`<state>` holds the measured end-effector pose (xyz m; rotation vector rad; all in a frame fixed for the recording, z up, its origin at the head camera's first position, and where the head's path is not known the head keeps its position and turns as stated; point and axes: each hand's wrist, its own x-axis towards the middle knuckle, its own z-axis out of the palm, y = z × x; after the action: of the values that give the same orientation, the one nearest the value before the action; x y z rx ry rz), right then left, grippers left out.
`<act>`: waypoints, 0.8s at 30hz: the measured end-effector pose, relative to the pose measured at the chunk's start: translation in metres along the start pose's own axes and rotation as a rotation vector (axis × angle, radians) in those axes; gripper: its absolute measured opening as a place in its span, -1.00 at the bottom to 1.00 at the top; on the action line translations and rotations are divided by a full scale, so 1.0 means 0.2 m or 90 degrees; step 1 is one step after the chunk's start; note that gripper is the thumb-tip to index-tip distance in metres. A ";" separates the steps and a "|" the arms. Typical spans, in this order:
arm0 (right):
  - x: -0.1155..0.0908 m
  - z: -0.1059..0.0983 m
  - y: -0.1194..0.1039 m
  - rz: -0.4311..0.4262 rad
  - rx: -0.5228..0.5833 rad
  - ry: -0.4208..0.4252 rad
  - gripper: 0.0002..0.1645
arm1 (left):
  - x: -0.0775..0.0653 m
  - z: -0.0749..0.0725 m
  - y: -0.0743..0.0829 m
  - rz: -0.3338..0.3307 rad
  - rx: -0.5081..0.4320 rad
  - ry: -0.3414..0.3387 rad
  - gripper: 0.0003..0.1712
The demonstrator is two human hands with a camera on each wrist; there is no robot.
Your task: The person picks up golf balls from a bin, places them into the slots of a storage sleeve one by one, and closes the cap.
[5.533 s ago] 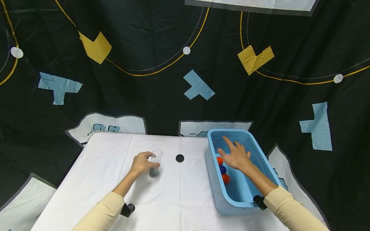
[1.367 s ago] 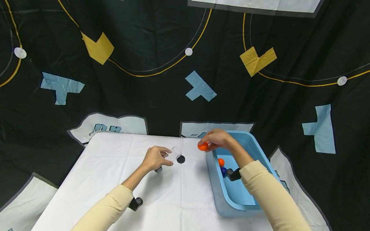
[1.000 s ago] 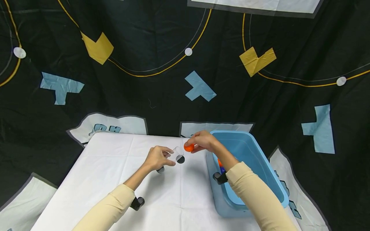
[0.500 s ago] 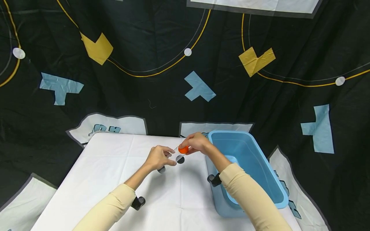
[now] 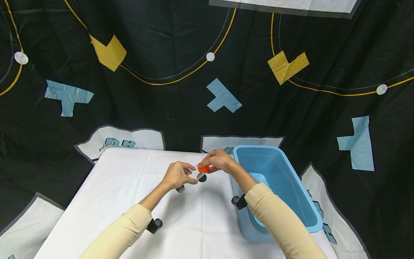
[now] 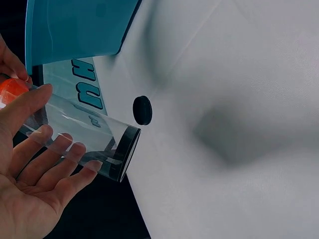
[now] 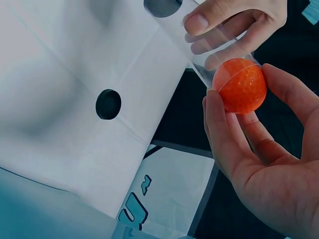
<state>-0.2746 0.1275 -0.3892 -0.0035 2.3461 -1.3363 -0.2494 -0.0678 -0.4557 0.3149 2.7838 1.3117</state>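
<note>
My left hand [image 5: 177, 175] holds a clear cylindrical tube [image 6: 89, 124] with a black base, its fingers along one side and its thumb on the other. The tube is tilted above the table, base low to the left and open mouth up to the right. My right hand [image 5: 218, 160] pinches an orange ball [image 7: 241, 87] between thumb and fingertips right at that mouth. In the right wrist view the tube's rim line crosses the ball. A round black cap [image 7: 108, 104] lies on the table below, apart from both hands.
A light-blue plastic bin [image 5: 278, 153] stands at the table's right side, beneath the right forearm, which hides part of its inside. White cloth covers the table [image 5: 123, 172]. Behind it hangs a dark curtain [image 5: 145, 108] with tape pieces.
My right hand has taken the orange ball from the bin leftward to the tube's mouth. My left hand has moved right, tilting the tube. In the last half second the ball shifts slightly left.
</note>
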 end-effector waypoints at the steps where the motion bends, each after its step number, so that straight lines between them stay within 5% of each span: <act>1: 0.00 0.00 0.00 0.001 -0.001 0.000 -0.66 | 0.00 0.00 0.00 -0.002 0.000 -0.001 -0.51; 24: -0.01 -0.11 0.03 0.027 -0.010 0.000 -0.57 | 0.00 -0.02 0.00 -0.011 0.031 0.006 -0.55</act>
<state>-0.2791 0.1496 -0.3843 0.0413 2.3435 -1.2973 -0.2499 -0.0710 -0.4537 0.2869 2.8228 1.2469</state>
